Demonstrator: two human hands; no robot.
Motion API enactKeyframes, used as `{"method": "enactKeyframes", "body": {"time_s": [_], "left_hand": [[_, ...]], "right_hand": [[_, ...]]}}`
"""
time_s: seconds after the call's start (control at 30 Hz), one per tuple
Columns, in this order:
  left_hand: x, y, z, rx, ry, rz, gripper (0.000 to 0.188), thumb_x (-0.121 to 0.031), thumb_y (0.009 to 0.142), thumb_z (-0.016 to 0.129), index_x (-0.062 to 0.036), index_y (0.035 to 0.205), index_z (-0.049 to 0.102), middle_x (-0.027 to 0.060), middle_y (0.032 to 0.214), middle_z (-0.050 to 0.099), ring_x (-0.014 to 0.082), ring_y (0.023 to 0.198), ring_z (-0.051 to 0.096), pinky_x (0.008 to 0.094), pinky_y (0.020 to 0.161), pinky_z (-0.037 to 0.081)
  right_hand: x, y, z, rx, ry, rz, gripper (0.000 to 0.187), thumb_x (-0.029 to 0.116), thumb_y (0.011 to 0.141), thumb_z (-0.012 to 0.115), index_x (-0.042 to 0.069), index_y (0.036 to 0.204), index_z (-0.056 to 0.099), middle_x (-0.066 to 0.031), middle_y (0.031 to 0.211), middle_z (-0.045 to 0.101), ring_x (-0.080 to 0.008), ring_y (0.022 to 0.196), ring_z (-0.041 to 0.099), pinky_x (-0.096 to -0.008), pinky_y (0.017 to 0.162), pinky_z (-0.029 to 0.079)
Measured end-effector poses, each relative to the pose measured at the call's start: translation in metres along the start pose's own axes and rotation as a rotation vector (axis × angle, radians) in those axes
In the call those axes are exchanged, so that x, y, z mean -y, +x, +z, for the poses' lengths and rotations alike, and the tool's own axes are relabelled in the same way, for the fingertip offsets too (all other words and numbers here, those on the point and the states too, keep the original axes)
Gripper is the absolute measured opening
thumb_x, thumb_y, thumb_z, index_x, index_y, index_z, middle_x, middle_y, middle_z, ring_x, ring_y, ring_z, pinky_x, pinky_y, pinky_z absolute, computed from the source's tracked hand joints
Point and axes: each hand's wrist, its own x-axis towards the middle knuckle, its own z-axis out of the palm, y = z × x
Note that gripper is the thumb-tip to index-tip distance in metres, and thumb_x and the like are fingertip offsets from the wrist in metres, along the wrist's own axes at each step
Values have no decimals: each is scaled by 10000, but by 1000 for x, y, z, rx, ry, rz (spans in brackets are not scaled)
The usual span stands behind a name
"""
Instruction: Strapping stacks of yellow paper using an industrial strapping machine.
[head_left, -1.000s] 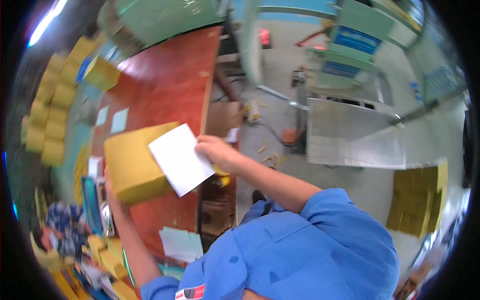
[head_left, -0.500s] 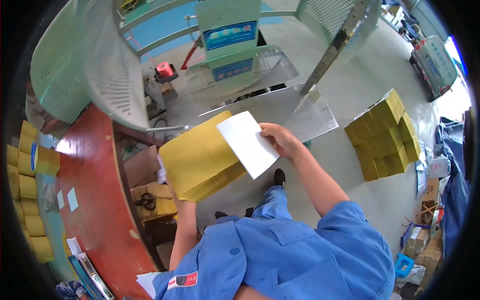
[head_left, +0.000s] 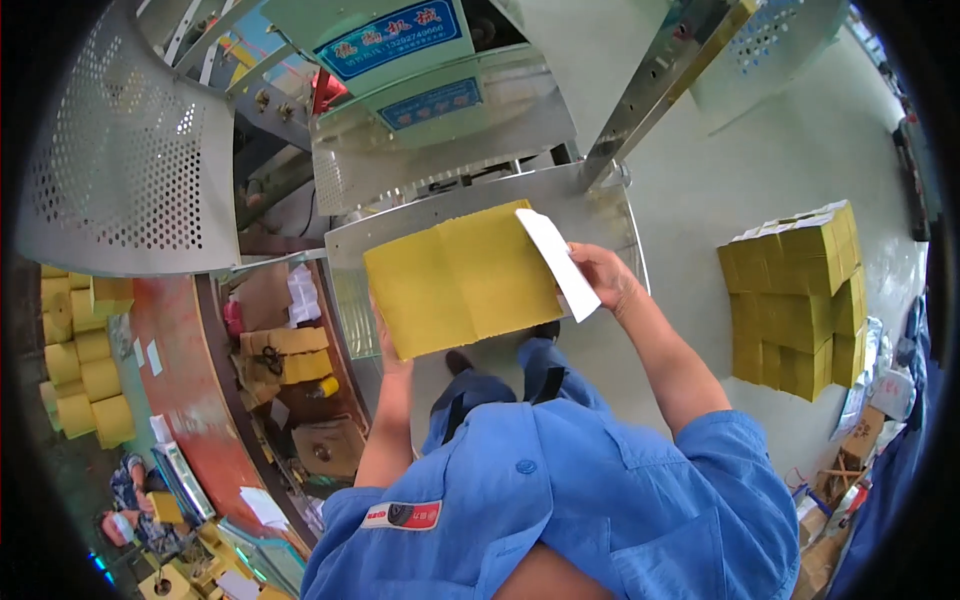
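A broad block of yellow paper (head_left: 460, 285), seemingly a thick stack, hangs in front of me over the steel table's near edge. My left hand (head_left: 392, 345) grips its left end; most of those fingers are hidden behind the paper. At its right end, a white sheet (head_left: 558, 265) stands tilted, with one long edge against the yellow block. My right hand (head_left: 607, 276) is closed on the outer side of this sheet, thumb on top. Whether the right fingers also touch the yellow block cannot be seen.
Ahead stands a machine with a steel table (head_left: 610, 225) and a perforated guard (head_left: 130, 160). A red-topped bench (head_left: 205, 390) with shelves runs along my left. Yellow bundles (head_left: 790, 300) are piled on the floor at right, more (head_left: 85, 370) at far left. Another person (head_left: 140, 500) sits lower left.
I have stepped closer to the machine with the yellow paper, which now lies flatter to view over the table edge. The white sheet has swung to the block's right end, turned more edge-on.
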Motion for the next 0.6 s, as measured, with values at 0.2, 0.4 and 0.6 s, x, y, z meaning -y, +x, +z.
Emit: {"method": "enactKeyframes", "body": {"time_s": [0.2, 0.4, 0.6], "left_hand": [[-146, 8, 53, 321, 65, -145, 487, -386, 1041, 414, -23, 1354, 500, 89, 1284, 569, 213, 1141, 579, 299, 972, 462], [-192, 2, 81, 111, -334, -446, 570, -498, 1030, 380, -32, 1324, 527, 80, 1259, 597, 209, 1151, 568, 343, 988, 447], [-197, 2, 82, 163, -379, -413, 563, -488, 1033, 373, -30, 1325, 523, 82, 1267, 594, 212, 1163, 561, 352, 997, 439]], "right_hand": [[7, 19, -56, -147, -436, 31, 178, 106, 847, 563, 22, 993, 622, -52, 837, 607, -145, 687, 582, -314, 598, 503], [-11, 17, 1, -474, -833, -213, 246, 49, 837, 542, 28, 1065, 630, -50, 784, 587, -151, 664, 546, -306, 605, 456], [-30, 14, 18, -640, -1119, -511, 362, 56, 857, 523, 142, 1190, 638, -134, 910, 643, -239, 797, 631, -352, 741, 508]]}}
